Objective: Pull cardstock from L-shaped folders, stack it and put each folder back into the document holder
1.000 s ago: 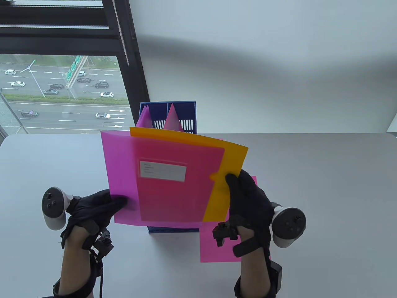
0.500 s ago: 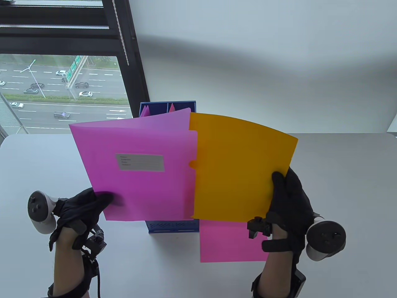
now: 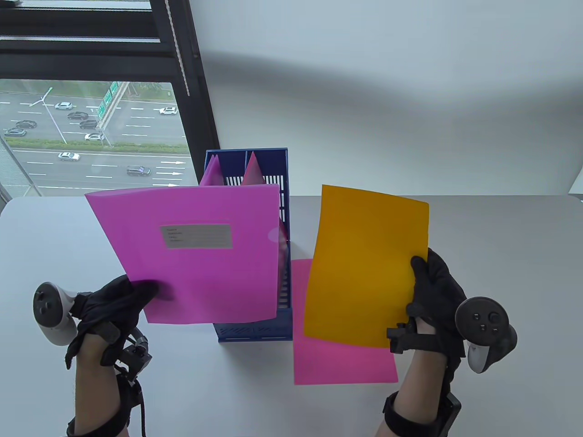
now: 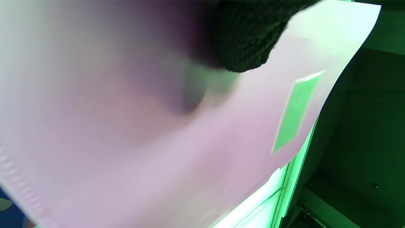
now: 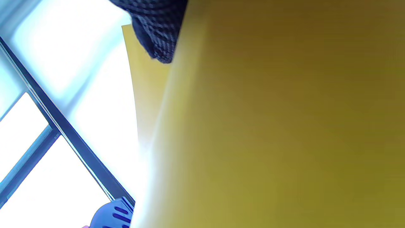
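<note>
Left hand (image 3: pixel 116 302) fingers pinch the lower left corner of the pink folder (image 3: pixel 191 255), thumb (image 3: pixel 148 287) on the front face. Folder is held up off the counter (image 3: pixel 492 273), label toward the camera, and looks empty. Right hand (image 3: pixel 435 296) fingers pinch the right edge of the orange sheet (image 3: pixel 366 266), thumb tip on top. Sheet is fully clear of the folder, tilted, hanging over the pink sheet (image 3: pixel 337 364) that lies flat on the counter.

Blue file holder (image 3: pixel 255 191) stands between the two, partly behind the folder; two more pink folders poke up in its back slots.

Risks:
- One-edge pinch on the orange sheet: it bows and could land skewed on the pink one, so the stack goes untidy.
- Corner-only grip on the floppy folder: the free end may sag and catch a divider or the holder rim when going back in.
- The folder's lower edge is near the holder; a careless swing could knock it.

Pose: both forearms come in from below, palms turned inward, hands well apart on either side of the holder, trackers facing outward.
</note>
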A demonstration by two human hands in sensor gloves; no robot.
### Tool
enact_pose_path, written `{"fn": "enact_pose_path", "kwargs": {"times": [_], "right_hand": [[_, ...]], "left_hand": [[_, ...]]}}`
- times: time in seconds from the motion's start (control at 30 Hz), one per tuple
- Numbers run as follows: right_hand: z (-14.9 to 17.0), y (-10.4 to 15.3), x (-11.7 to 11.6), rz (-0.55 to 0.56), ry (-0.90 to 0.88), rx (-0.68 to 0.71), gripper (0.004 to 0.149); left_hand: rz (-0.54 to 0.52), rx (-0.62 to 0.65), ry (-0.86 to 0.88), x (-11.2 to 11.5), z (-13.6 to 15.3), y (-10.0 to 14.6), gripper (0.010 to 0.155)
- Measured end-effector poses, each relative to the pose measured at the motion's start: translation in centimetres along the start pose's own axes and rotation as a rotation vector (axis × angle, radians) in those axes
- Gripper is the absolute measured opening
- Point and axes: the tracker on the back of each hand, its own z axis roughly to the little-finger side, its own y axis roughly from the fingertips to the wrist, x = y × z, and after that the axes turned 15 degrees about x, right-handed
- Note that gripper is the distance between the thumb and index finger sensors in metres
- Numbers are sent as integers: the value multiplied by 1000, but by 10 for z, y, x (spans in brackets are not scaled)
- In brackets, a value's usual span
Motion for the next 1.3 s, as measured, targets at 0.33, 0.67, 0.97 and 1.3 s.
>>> {"fn": "enact_pose_path", "kwargs": {"times": [0.33,0.67,0.97,1.3], "right_hand": [[61,7,-70,-318,4,-282,41],[67,15,-106,-480,345,-451,69],[68,19,-113,-501,499,-491,75],[-40,-4,-60,-44,142,-3,59]], "left_hand": [[5,-5,7,1,1,0,40],[4,-10,11,2,1,-1,40],[5,-10,13,3,3,-1,40],[-7,-3,18,2,2,-1,40]]}}
